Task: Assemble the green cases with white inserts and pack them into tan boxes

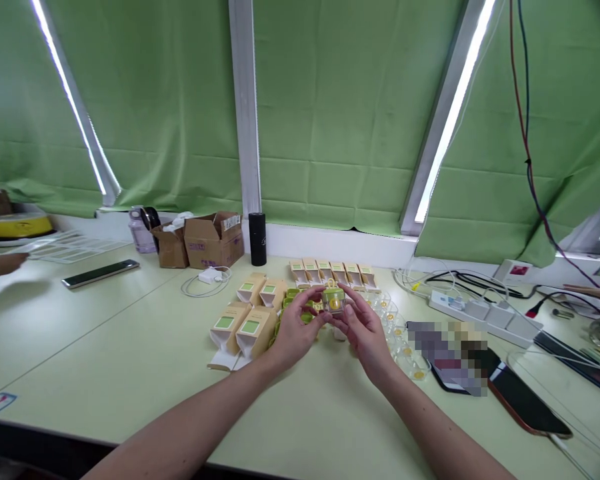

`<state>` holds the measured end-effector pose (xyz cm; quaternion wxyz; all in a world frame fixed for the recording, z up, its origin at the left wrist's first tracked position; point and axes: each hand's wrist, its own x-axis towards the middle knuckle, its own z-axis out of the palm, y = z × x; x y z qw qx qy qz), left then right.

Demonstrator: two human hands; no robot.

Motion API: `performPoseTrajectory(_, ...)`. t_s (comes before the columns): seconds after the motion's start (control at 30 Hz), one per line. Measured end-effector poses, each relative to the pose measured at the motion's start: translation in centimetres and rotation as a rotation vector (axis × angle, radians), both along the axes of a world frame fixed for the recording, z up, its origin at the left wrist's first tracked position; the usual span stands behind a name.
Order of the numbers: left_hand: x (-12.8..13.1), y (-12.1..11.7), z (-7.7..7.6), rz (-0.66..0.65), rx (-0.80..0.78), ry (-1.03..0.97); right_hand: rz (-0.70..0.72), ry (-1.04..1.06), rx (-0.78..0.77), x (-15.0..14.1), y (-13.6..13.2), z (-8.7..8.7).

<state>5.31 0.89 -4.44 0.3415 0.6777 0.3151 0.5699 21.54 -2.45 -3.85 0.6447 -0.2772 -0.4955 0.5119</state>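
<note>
Between both hands, above the table, is a small clear jar with a green lid [334,300], a yellow round mark and a pale loop on top. My left hand [299,327] grips its left side, fingers closed. Fingers and thumb of my right hand [365,328] press on its right side. Left of the hands stand several open kraft boxes [250,328] with green labels, flaps hanging toward me. Partly behind my left hand lie green pieces [293,295]. Several clear cups [405,350] with yellow marks lie right of my right hand.
A row of small kraft boxes [325,272] stands behind the hands. Phones [525,393], a power strip [485,317] and cables are at right. Left are cartons [214,240], a black cylinder [257,239], a white charger [210,275] and another person's hand [3,265].
</note>
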Motion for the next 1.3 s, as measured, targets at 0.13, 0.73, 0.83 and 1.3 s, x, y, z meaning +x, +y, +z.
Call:
performPoseTrajectory(0.13,0.04,0.05,-0.08,0.024,0.009,-0.006,0.0,0.02,0.017,-0.1,-0.32,0.09)
performPoseTrajectory(0.73,-0.26,-0.07,-0.44,0.076,0.132,0.06,0.003,0.099,-0.036,-0.29,0.16,-0.33)
performPoseTrajectory(0.83,-0.23,-0.02,-0.54,0.092,0.143,0.056,0.05,0.146,-0.054,-0.27,0.26,-0.42)
performPoseTrajectory(1.3,-0.39,-0.31,-0.02,0.149,0.238,0.11,0.138,0.201,-0.101,-0.41,0.23,-0.23)
